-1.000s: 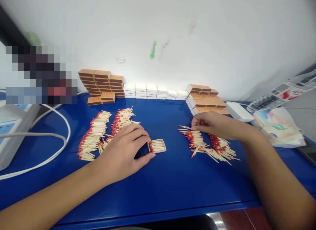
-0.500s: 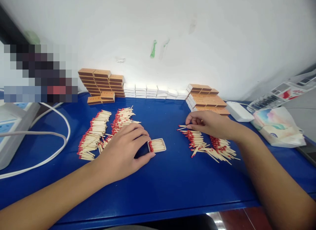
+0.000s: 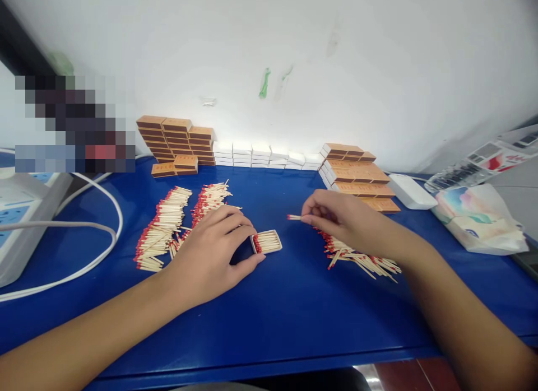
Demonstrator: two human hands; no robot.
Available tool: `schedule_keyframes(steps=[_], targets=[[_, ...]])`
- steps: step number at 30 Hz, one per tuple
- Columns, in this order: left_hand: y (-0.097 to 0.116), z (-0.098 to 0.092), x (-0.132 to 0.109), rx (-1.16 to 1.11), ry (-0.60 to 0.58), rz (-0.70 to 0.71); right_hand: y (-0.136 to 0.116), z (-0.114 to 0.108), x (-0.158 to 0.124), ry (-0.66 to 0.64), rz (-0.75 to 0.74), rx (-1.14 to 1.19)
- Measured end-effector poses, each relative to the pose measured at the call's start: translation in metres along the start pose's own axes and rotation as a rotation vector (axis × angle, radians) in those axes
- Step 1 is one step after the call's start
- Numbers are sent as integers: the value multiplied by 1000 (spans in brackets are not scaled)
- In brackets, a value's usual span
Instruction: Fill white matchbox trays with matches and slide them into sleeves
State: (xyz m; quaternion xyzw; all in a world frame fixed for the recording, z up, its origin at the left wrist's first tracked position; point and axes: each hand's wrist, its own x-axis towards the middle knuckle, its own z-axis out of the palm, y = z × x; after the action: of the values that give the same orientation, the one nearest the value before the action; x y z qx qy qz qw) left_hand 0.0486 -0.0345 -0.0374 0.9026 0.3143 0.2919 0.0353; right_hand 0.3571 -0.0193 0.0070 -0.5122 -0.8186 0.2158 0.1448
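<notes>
An open matchbox tray (image 3: 279, 242) lies on the blue table, filled with red-tipped matches. My left hand (image 3: 214, 248) holds its left end, with the thumb at the near edge and a fingertip at the far corner. Between thumb and forefinger, my right hand (image 3: 336, 214) pinches matches (image 3: 294, 217), their red heads pointing left; how many is hard to make out. Beneath that hand spreads a loose heap of matches (image 3: 357, 259), partly hidden. Two more match piles, a left one (image 3: 162, 226) and one nearer the tray (image 3: 210, 199), lie beyond my left hand.
Along the wall stand stacked brown matchboxes (image 3: 176, 139), white trays (image 3: 263, 156) and more boxes (image 3: 357, 175) at right. A white block (image 3: 412, 191), a tissue pack (image 3: 479, 217) and a plastic bottle (image 3: 454, 175) occupy the right side. White cables (image 3: 113, 212) and a power strip (image 3: 25, 223) are left.
My right hand has lifted matches off the right-hand heap and moved left toward the tray. My left hand stays at the tray. The view has shifted slightly.
</notes>
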Motion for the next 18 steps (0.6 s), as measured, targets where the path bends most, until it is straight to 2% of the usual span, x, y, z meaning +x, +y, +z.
schedule_keyframes(steps=[3, 6, 18], targets=[[2, 0, 1, -5, 8, 2, -23, 17, -1, -21, -88, 47], [3, 0, 2, -19, 5, -2, -33, 29, -1, -48, -138, 17], [5, 0, 2, -40, 1, 9, -36, 37, 3, 5, -193, -25]])
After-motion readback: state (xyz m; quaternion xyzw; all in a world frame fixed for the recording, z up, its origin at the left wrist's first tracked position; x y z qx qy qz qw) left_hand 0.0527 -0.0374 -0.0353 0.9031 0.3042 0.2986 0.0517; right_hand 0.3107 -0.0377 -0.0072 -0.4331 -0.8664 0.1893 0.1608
